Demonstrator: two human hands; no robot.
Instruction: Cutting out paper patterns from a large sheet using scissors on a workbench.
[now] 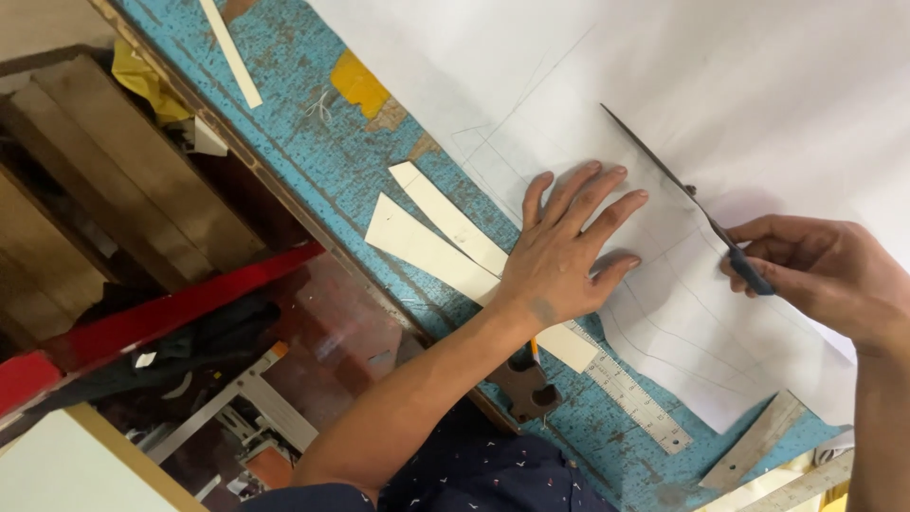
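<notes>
- Head view, looking down on a worn blue table (pixel 313 152) with most of its top covered by a big white sheet (pixel 720 85) that has faint pencil lines drawn on it.
- Left hand (pixel 567 248) is open and flat — fingers spread, palm pressing down on the sheet near its lower edge, right over the pencilled outline.
- Right hand (pixel 823 270) is closed around the dark handles of a pair of scissors (pixel 678 185). The long blades point up and away from the person, lying over the sheet just beside the left hand's fingertips. Can't tell how far the blades are parted, they look like one thin line from here.
- Two cream paper strips (pixel 431 242) lie on the table, partly tucked under the left wrist, crossing each other at one end.
- A metal ruler (pixel 637 403) sits on the blue surface just below the sheet's edge, and a wooden ruler (pixel 758 438) lies near the right forearm.
- Another pale strip (pixel 232 52) is up at the far corner of the table — well apart from everything else.
- A small dark wooden block (pixel 521 384) sits at the table's edge, under the left forearm.
</notes>
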